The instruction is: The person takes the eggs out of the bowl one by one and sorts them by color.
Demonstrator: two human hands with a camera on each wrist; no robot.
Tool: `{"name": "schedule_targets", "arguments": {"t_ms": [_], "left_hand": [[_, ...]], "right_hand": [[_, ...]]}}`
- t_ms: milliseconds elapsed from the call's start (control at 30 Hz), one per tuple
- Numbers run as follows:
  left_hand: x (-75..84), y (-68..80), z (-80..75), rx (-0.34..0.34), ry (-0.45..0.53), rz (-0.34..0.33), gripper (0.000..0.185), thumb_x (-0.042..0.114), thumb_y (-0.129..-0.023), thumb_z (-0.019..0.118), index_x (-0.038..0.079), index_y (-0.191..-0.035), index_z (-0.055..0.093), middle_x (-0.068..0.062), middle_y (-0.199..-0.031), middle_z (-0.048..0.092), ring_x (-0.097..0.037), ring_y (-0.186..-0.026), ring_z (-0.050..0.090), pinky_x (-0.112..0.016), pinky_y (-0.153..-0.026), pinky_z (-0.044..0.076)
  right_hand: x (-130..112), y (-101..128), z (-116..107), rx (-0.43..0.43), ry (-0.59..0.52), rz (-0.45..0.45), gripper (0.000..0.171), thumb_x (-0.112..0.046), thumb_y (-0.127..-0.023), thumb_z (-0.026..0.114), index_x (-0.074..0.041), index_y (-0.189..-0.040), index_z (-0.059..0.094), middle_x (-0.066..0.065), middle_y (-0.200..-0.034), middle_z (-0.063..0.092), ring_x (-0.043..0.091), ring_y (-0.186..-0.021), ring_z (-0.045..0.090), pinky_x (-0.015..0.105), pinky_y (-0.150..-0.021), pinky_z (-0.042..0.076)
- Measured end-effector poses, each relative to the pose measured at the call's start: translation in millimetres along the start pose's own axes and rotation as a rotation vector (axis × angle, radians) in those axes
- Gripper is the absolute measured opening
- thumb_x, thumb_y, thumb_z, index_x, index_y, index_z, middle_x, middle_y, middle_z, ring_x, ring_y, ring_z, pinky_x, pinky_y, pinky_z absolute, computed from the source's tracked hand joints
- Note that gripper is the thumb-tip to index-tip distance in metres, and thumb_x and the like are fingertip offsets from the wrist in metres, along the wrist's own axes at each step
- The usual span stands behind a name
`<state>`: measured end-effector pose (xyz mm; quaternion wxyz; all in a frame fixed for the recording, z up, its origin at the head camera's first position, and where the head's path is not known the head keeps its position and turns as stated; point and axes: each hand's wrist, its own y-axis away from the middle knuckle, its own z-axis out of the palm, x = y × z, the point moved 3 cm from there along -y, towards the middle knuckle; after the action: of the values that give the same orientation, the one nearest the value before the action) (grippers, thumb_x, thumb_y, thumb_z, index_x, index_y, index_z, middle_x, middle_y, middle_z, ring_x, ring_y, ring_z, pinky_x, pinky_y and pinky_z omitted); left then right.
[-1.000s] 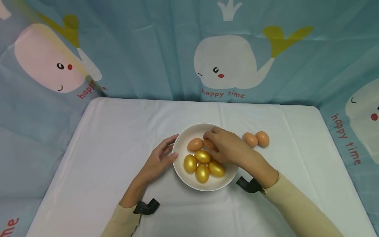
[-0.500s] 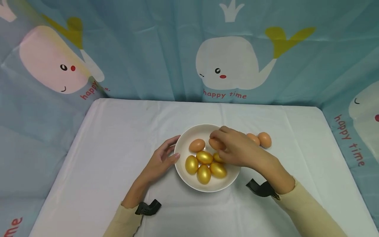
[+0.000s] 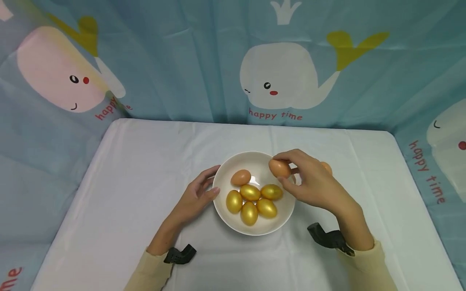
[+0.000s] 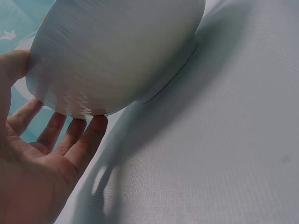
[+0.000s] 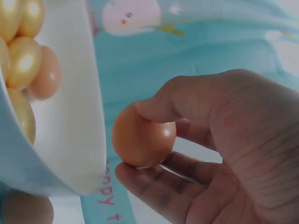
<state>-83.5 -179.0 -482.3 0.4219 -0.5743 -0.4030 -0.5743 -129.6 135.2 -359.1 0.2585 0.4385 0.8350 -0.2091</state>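
In the head view, my right hand [image 3: 314, 182] pinches a brown egg [image 3: 279, 168] between thumb and fingers, over the right rim of a white bowl [image 3: 225, 220]. The right wrist view shows this held egg [image 5: 142, 135] apart from the bowl wall [image 5: 77, 116]. Inside the bowl lie several golden eggs [image 3: 249, 213] and one brown egg [image 3: 240, 177]. My left hand [image 3: 194, 196] touches the bowl's left side with its thumb and fingertips. The left wrist view has those fingers [image 4: 88, 140] fairly straight against the outer wall.
A brown egg [image 3: 327, 167] on the white-covered table [image 3: 156, 161] is partly hidden behind my right hand. In the right wrist view, a brown egg [image 5: 27, 207] shows beyond the bowl. A blue whale-print curtain [image 3: 204, 72] hangs behind the table.
My right hand has moved rightward from inside the bowl to its right rim, carrying the brown egg. A golden egg it covered now shows. My left hand has stayed at the bowl.
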Motion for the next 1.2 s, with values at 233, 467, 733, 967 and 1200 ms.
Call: {"name": "schedule_targets", "arguments": {"t_ms": [233,467,733,967,1200], "left_hand": [[1.3,1.8,-1.0,-0.01,0.016,0.004,0.062,0.009,-0.104,0.062,0.015,-0.162,0.04,-0.013,-0.167,0.041,-0.007,-0.141,0.055,-0.025,-0.1,0.061],[2.0,1.2,1.2,-0.009,0.015,0.011,0.062,0.008,-0.104,0.062,0.013,-0.162,0.039,-0.015,-0.167,0.04,-0.006,-0.141,0.054,-0.024,-0.101,0.06],[-0.6,0.7,-1.9,-0.011,0.003,0.031,0.062,0.006,-0.105,0.059,0.014,-0.163,0.038,-0.014,-0.168,0.039,-0.007,-0.143,0.053,-0.024,-0.101,0.06],[1.3,2.4,-5.0,0.008,0.014,0.042,0.062,0.004,-0.105,0.058,0.012,-0.163,0.038,-0.016,-0.168,0.037,-0.007,-0.142,0.054,-0.024,-0.1,0.061],[-2.1,2.2,-2.4,-0.01,-0.018,0.037,0.061,0.004,-0.105,0.058,0.012,-0.163,0.038,-0.016,-0.168,0.038,-0.007,-0.141,0.055,-0.024,-0.102,0.06]], "right_hand": [[18,17,-7,0.138,-0.128,-0.003,0.05,0.0,-0.091,0.079,-0.014,-0.136,0.064,0.0,-0.13,0.067,0.007,-0.109,0.068,0.025,-0.088,0.065],[37,31,-11,0.248,-0.155,-0.018,0.055,0.006,-0.087,0.081,-0.008,-0.137,0.064,0.006,-0.131,0.067,-0.002,-0.098,0.065,0.01,-0.084,0.059],[50,34,-19,0.28,-0.165,-0.012,0.057,0.008,-0.086,0.081,-0.005,-0.139,0.064,0.01,-0.13,0.067,-0.006,-0.104,0.064,0.006,-0.086,0.056],[56,35,-31,0.318,-0.167,0.014,0.056,0.006,-0.087,0.08,-0.004,-0.139,0.064,0.012,-0.133,0.069,-0.007,-0.118,0.058,0.002,-0.089,0.053],[63,46,-34,0.34,-0.129,0.08,0.059,0.005,-0.087,0.081,-0.007,-0.142,0.063,0.011,-0.135,0.067,-0.011,-0.118,0.056,-0.001,-0.088,0.05]]}}
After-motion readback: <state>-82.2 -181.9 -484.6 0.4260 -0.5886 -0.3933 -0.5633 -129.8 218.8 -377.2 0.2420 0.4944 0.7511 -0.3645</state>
